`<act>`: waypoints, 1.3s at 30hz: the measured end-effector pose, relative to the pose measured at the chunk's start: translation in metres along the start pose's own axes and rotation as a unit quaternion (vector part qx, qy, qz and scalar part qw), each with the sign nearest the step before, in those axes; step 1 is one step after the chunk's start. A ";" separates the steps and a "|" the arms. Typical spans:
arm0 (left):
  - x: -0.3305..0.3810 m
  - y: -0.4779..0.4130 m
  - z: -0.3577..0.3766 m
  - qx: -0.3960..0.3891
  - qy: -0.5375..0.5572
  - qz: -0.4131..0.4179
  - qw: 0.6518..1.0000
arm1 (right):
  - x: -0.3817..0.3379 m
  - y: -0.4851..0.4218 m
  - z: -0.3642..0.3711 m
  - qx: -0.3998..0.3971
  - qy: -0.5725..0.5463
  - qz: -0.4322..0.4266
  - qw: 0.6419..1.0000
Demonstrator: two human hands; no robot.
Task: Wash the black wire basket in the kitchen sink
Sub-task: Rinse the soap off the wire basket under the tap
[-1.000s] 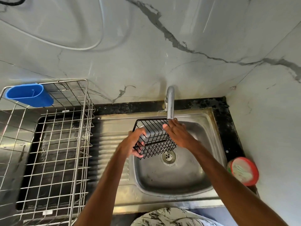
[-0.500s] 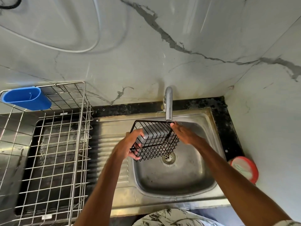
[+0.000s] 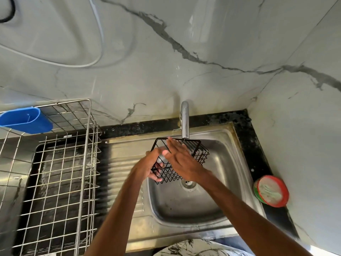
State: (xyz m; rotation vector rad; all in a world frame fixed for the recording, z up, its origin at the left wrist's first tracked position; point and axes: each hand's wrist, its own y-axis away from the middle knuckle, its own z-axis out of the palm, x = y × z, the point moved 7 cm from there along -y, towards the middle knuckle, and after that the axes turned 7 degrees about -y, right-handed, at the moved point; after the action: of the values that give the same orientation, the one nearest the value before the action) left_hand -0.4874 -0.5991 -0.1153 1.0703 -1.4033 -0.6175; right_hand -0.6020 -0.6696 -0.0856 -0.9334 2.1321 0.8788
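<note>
The black wire basket [image 3: 200,154] hangs above the steel sink [image 3: 227,163], right under the spout of the chrome tap [image 3: 185,121]. My left hand [image 3: 152,166] grips the basket's left side, fingers curled round the wires. My right hand [image 3: 180,158] lies flat across the basket's open top with its fingers straight, pointing up-left and covering the middle of the basket. Whether water runs from the tap cannot be told.
A steel wire dish rack [image 3: 86,163] stands on the drainboard at left with a blue plastic holder [image 3: 25,120] hooked on its back edge. A round red-rimmed tub [image 3: 271,191] sits on the black counter right of the sink. Marble walls close in behind and at right.
My right hand moved from the basket's right rim leftward across its top, fingers now stretched flat over it. The left hand keeps its grip; the basket has tilted a little.
</note>
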 end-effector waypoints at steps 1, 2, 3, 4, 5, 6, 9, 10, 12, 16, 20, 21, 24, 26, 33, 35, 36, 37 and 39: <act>0.006 0.000 0.003 -0.007 -0.005 0.007 1.000 | -0.008 0.003 -0.001 0.007 0.005 -0.018 1.000; 0.013 0.001 0.006 -0.015 -0.010 0.015 1.000 | -0.011 0.005 -0.002 0.016 0.013 -0.030 0.999; 0.019 0.002 0.007 -0.017 -0.015 0.019 1.000 | -0.012 0.007 -0.006 0.027 0.020 -0.038 0.999; 0.025 0.002 0.008 -0.017 -0.021 0.020 0.999 | -0.010 0.009 -0.010 0.039 0.027 -0.046 0.998; 0.031 0.003 0.010 -0.017 -0.029 0.021 0.999 | -0.006 0.011 -0.015 0.052 0.031 -0.055 0.997; 0.037 0.003 0.012 -0.017 -0.039 0.020 0.999 | 0.000 0.013 -0.020 0.064 0.033 -0.064 0.995; 0.050 0.002 0.019 -0.013 -0.061 0.017 0.998 | 0.025 0.016 -0.032 0.102 0.042 -0.057 0.992; 0.053 0.002 0.021 -0.010 -0.068 0.018 0.997 | 0.034 0.017 -0.036 0.110 0.036 -0.036 0.993; 0.057 0.003 0.025 -0.011 -0.078 0.020 0.997 | 0.052 0.020 -0.039 0.112 0.003 0.025 0.993; 0.059 0.003 0.030 -0.012 -0.092 0.024 0.995 | 0.033 0.026 -0.029 0.098 -0.012 0.009 0.995; 0.054 0.002 0.027 -0.011 -0.089 0.022 0.996 | 0.027 0.027 -0.019 0.082 0.014 -0.027 0.996; 0.052 0.001 0.024 -0.009 -0.085 0.019 0.996 | 0.034 0.027 -0.021 0.086 0.020 -0.033 0.996; 0.046 -0.004 0.015 -0.007 -0.070 0.006 0.998 | 0.077 0.029 -0.025 0.092 0.011 -0.006 0.996; 0.044 -0.006 0.010 -0.003 -0.062 0.000 0.998 | 0.112 0.033 -0.028 0.087 -0.011 0.045 0.995; 0.034 -0.013 0.000 0.016 -0.034 -0.002 0.999 | 0.098 0.025 -0.021 0.069 -0.044 0.087 0.993; 0.032 -0.012 -0.003 0.019 -0.029 0.000 0.999 | 0.074 0.021 -0.014 0.058 -0.017 0.027 0.998; 0.030 -0.012 -0.006 0.020 -0.025 0.000 0.999 | 0.070 0.019 -0.013 0.057 0.001 0.007 0.998; 0.028 -0.011 -0.009 0.019 -0.020 0.000 1.000 | 0.070 0.018 -0.015 0.062 0.020 -0.007 0.998; 0.023 -0.011 -0.014 0.015 -0.011 -0.001 1.000 | 0.079 0.017 -0.022 0.082 0.050 -0.022 0.995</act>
State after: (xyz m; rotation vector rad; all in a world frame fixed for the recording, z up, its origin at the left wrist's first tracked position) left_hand -0.4679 -0.6209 -0.1114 1.0922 -1.4342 -0.6122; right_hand -0.6644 -0.7059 -0.1274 -0.9517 2.2214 0.6366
